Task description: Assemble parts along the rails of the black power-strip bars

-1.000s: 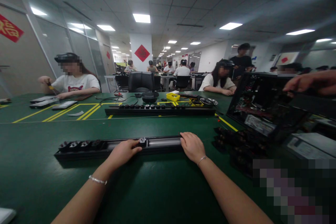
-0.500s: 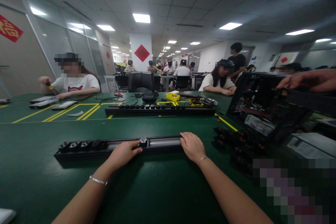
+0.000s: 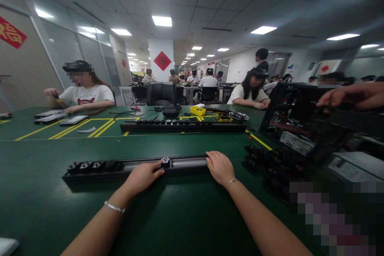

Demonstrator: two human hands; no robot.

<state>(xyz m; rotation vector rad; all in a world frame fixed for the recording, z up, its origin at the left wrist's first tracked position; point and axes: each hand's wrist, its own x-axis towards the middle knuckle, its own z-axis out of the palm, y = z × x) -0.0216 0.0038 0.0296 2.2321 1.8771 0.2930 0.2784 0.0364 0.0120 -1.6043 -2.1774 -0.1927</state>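
Note:
A long black rail [image 3: 192,163] with a shiny metal channel lies across the green table in front of me. Several black blocks [image 3: 97,165] with silvery tops sit in its left part. One more small block [image 3: 166,162] of this kind is in the channel near the middle. My left hand [image 3: 147,177] is closed, its fingertips against that block's left side and its thumb at the rail's front edge. The rail's right end is gripped by my right hand [image 3: 220,168], which hides it; the fingers reach over the top.
Another filled black rail [image 3: 183,127] lies farther back, near a yellow bin [image 3: 198,110] and cables. At right are a pile of dark parts [image 3: 273,160] and an open computer case [image 3: 288,120], with another person's hand [image 3: 351,95] above it. People sit across the table.
My left hand and the small block have shifted slightly to the right along the channel. My right hand stays on the rail's end. A standing person in the background has moved left.

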